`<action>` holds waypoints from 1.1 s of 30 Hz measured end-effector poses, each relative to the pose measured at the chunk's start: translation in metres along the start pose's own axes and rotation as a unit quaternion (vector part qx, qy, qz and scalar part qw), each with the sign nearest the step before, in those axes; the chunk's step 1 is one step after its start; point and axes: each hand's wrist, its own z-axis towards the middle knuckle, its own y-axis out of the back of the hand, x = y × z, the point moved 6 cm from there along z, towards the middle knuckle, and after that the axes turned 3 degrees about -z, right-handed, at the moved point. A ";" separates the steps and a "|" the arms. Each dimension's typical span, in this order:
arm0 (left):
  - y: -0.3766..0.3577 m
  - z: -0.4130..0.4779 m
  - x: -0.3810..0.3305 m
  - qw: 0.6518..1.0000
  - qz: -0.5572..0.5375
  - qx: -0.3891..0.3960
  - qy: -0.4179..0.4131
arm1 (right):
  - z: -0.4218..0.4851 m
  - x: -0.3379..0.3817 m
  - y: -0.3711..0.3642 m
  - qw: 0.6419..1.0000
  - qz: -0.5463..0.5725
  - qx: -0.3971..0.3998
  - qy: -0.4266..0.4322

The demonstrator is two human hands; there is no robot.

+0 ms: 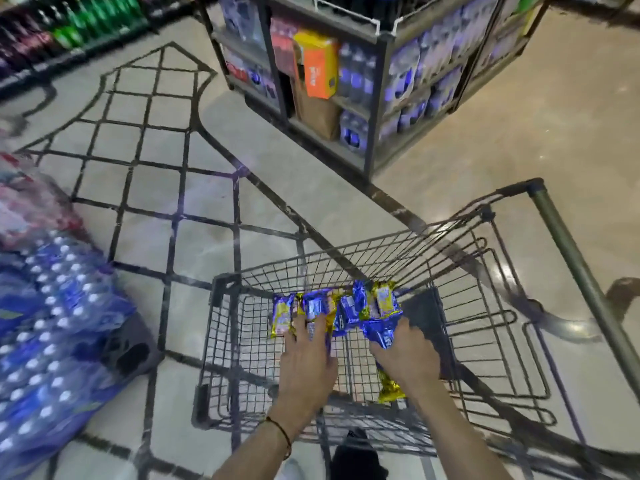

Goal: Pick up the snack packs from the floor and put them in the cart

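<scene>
L fingers [305,330] flat on packs [348,311], R fingers [410,336] grip one

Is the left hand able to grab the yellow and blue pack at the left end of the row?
Probably yes. The left hand is inside the cart, fingers spread beside the yellow and blue pack, nothing covering it. The right hand grips a blue pack.

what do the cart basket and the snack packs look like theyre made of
Cart: metal wire, probably coated, in a matte dark grey; thin rods cross in a welded grid.
Snack packs: glossy plastic or foil film, blue and gold; crinkled, with bright glints.
</scene>
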 end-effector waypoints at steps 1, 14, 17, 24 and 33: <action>-0.013 0.008 0.002 1.000 0.000 0.009 0.011 | 0.013 -0.002 -0.010 1.000 0.000 0.014 -0.003; -0.225 0.114 0.048 0.981 0.034 0.178 0.063 | 0.174 -0.039 -0.199 0.989 0.026 0.116 -0.087; -0.271 0.138 0.065 0.978 0.039 0.198 0.060 | 0.199 -0.046 -0.240 0.987 0.020 0.125 -0.096; -0.321 0.158 0.068 0.980 0.070 0.182 0.042 | 0.227 -0.056 -0.304 0.988 0.042 0.109 -0.097; -0.278 0.147 0.072 0.983 0.054 0.176 0.024 | 0.209 -0.049 -0.268 0.993 -0.019 0.090 -0.071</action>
